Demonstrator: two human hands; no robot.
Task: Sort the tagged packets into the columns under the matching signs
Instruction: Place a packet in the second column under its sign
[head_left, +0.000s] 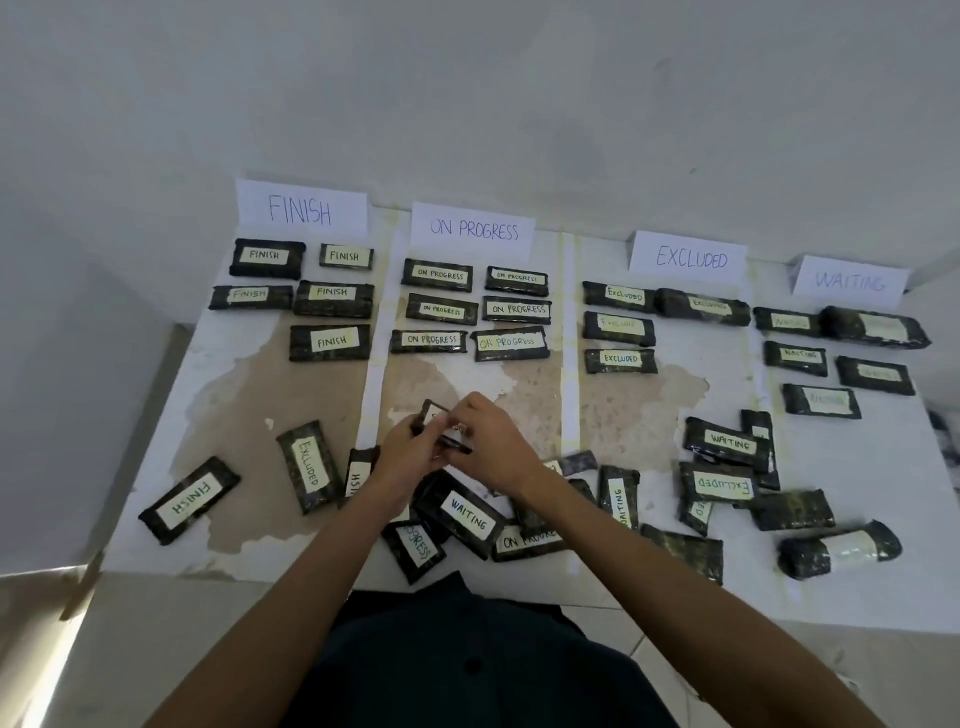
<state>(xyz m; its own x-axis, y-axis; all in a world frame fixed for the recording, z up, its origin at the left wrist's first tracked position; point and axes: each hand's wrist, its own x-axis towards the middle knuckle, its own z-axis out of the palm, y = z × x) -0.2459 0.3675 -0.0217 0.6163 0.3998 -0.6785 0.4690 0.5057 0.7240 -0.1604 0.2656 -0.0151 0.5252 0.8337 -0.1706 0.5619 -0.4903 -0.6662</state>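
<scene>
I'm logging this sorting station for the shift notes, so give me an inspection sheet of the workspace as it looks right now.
Surface: white table, top layer worn to brown patches, split into columns by pale strips.
Job's things: four signs, FINISH sign, ON PROGRESS sign, EXCLUDED sign, WAITING sign; rows of tagged packets under each.
Clutter: unsorted packets along the near edge, among them an EXCLUDED packet and a WAITING packet.
Grippers: left hand and right hand together hold one packet; its tag unreadable.
Cables: nothing seen.
Surroundings: plain white wall, tiled floor.
</scene>
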